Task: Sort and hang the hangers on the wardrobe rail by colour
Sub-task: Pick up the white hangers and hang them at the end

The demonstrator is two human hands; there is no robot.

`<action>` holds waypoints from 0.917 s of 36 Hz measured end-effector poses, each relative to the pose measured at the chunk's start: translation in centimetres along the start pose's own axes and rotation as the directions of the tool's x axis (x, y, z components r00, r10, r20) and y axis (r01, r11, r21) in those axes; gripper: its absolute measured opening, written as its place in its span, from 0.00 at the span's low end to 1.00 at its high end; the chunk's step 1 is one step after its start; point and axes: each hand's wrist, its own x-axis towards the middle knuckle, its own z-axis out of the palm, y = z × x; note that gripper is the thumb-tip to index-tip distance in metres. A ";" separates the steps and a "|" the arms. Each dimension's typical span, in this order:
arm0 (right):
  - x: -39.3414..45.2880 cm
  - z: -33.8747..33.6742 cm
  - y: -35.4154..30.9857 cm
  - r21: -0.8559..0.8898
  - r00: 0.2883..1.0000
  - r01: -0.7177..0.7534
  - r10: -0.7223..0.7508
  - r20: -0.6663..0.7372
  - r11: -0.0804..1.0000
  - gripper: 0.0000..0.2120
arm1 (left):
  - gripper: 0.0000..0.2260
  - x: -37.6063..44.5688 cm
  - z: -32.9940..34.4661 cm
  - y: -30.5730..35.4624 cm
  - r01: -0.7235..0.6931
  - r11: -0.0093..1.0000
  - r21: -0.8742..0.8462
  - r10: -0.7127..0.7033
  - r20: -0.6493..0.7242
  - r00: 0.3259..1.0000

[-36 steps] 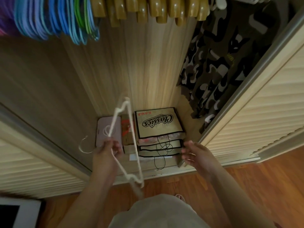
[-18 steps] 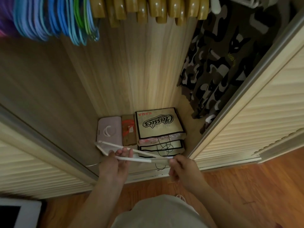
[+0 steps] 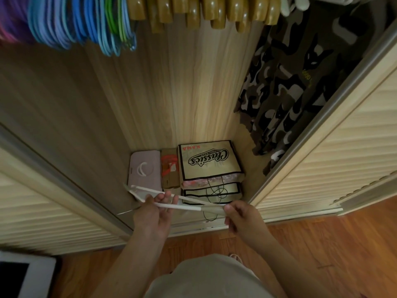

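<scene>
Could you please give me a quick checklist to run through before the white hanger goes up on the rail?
1. Left hand grips white hanger: ok.
2. Right hand pinches its other end: ok.
3. Hook free of snags: cannot tell, mostly hidden behind the left hand.
4. Hanger upright for hanging: not ok, it lies roughly level.
5. White group on the rail located: cannot tell; only blue hangers and wooden hangers show clearly.

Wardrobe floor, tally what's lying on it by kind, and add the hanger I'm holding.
Lilac case: 1
Brown cardboard box: 1
Black-trimmed paper bags, stacked, going by their visible edges: 3
White hanger, held by left hand and right hand: 1
Total: 6
</scene>
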 end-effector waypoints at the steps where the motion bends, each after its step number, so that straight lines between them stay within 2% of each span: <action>1: 0.1 -0.2 0.2 -0.076 0.999 0.036 -0.039 -0.039 0.996 0.08 | 0.10 0.1 -0.1 0.0 0.000 1.000 0.006 0.000 0.006 1.000; 2: 0.2 -0.5 0.3 -0.142 0.996 0.069 -0.076 -0.048 0.987 0.09 | 0.10 0.2 -0.1 0.0 0.002 1.000 0.011 -0.002 0.011 1.000; 3: 0.3 -0.8 0.4 -0.218 0.992 0.113 -0.121 -0.026 0.969 0.15 | 0.11 0.4 -0.2 0.0 0.006 1.000 0.014 -0.007 0.015 1.000; 5: 0.7 -1.2 0.4 -0.376 0.969 0.247 -0.227 0.097 0.893 0.27 | 0.12 0.6 -0.2 -0.1 0.017 0.999 0.035 -0.017 0.022 1.000; 6: 0.8 -1.1 0.4 -0.444 0.946 0.323 -0.282 0.158 0.836 0.28 | 0.11 0.5 0.0 -0.3 0.025 0.999 0.048 -0.026 0.023 0.999; 9: 1.2 -0.8 0.1 -0.542 0.874 0.481 -0.427 0.233 0.689 0.22 | 0.12 0.0 0.6 -0.9 0.064 0.993 0.102 -0.070 0.058 0.996; 11: 1.3 -0.7 -0.1 -0.552 0.829 0.539 -0.515 0.217 0.636 0.16 | 0.11 0.0 0.9 -0.9 0.063 0.968 0.243 -0.088 0.096 0.991; 13: 1.3 -0.8 0.0 -0.552 0.799 0.565 -0.573 0.180 0.613 0.15 | 0.11 0.4 1.3 -0.7 -0.028 0.859 0.511 -0.015 0.081 0.997; 15: 1.2 -1.0 0.0 -0.556 0.794 0.563 -0.586 0.160 0.611 0.15 | 0.13 0.9 1.5 -0.3 -0.176 0.694 0.698 0.182 0.066 0.981; 19: 1.1 -1.5 0.1 -0.565 0.805 0.540 -0.579 0.129 0.624 0.15 | 0.39 1.8 1.5 1.0 -0.412 0.451 0.792 0.506 0.154 0.849; 21: 1.0 -1.7 0.0 -0.567 0.804 0.532 -0.584 0.108 0.628 0.15 | 0.45 1.5 1.5 1.4 -0.529 0.343 0.776 0.574 0.273 0.772; 22: 0.9 -1.8 -0.1 -0.565 0.805 0.531 -0.584 0.104 0.631 0.15 | 0.43 1.2 1.4 1.5 -0.575 0.293 0.764 0.585 0.333 0.740; 24: 0.9 -1.9 -0.2 -0.554 0.806 0.534 -0.582 0.107 0.638 0.16 | 0.34 1.0 1.3 1.6 -0.644 0.194 0.740 0.568 0.451 0.689; 26: 0.8 -1.9 -0.2 -0.544 0.803 0.544 -0.584 0.116 0.639 0.16 | 0.25 1.4 1.0 1.8 -0.687 0.160 0.709 0.539 0.520 0.662; 29: 1.0 -2.1 0.1 -0.525 0.808 0.542 -0.579 0.110 0.656 0.16 | 0.22 1.8 0.8 2.3 -0.681 0.201 0.705 0.450 0.551 0.703; 33: 0.9 -2.8 0.1 -0.522 0.818 0.527 -0.568 0.095 0.671 0.15 | 0.24 2.3 1.0 2.8 -0.694 0.143 0.706 0.357 0.617 0.701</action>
